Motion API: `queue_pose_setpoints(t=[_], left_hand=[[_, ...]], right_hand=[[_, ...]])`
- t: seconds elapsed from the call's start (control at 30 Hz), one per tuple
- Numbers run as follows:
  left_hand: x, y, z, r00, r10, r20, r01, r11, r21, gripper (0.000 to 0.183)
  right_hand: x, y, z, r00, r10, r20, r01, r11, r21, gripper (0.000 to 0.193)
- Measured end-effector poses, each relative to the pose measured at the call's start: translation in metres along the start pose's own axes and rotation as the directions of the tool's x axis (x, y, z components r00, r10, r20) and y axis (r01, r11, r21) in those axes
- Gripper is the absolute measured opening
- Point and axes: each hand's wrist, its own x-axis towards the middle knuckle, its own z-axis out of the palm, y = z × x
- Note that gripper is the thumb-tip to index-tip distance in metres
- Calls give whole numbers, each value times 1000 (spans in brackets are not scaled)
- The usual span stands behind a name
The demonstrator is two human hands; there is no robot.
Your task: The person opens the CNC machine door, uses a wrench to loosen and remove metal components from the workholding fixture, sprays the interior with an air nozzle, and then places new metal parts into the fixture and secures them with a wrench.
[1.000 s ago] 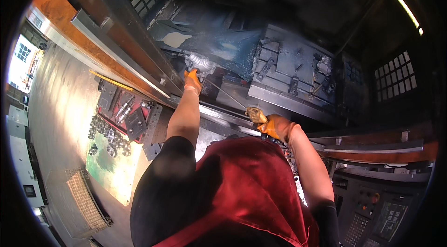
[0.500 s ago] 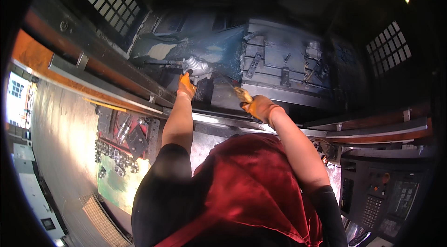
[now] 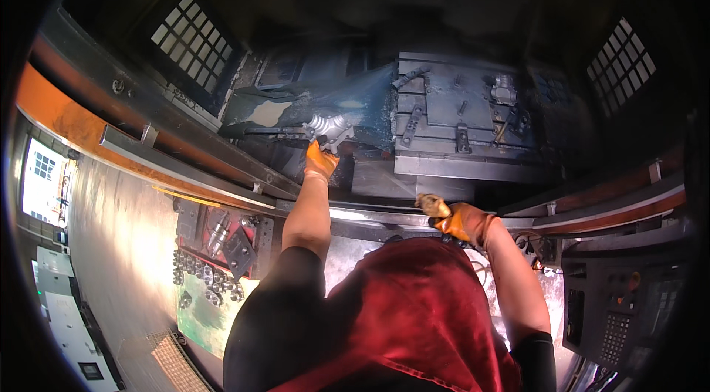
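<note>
i have l. hand [image 3: 321, 162] clamped on the ribbed metal casting [image 3: 330, 126] at its near edge, left of the machine table [image 3: 466, 166]. est.: heavy, rigid, poss. slick; hold by its thick body. r. hand [image 3: 463, 223] appears wrapped round thin rod [image 3: 404, 187].

No words, numbers or signs can be read. On the control panel [image 3: 600, 296], any markings on the keypad [image 3: 616, 338] and around the red button [image 3: 634, 278] are too small and dim to make out, and the screen [image 3: 668, 307] is too dark to read.
</note>
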Motion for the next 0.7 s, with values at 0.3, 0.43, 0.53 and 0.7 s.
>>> queue_pose_setpoints(t=[0.3, 0.43, 0.53, 0.7], left_hand=[[-42, -48, 11, 946, 15, -323, 47, 982, 181, 32], [-94, -84, -11, 979, 11, -201, 24, 985, 172, 35], [-148, -76, -54, 968, 6, -250, 63, 962, 267, 39], [-252, -96, -75, 981, 112, -157, -95, 989, 114, 35]], right_hand=[[-54, 47, 17, 912, 251, -325, -241, 968, 71, 31], [-77, 140, 22, 833, 254, -491, -357, 925, -128, 43], [-61, 137, 34, 827, 337, -450, -425, 899, -108, 48], [-27, 147, 22, 692, 505, -515, -496, 852, 169, 51]])
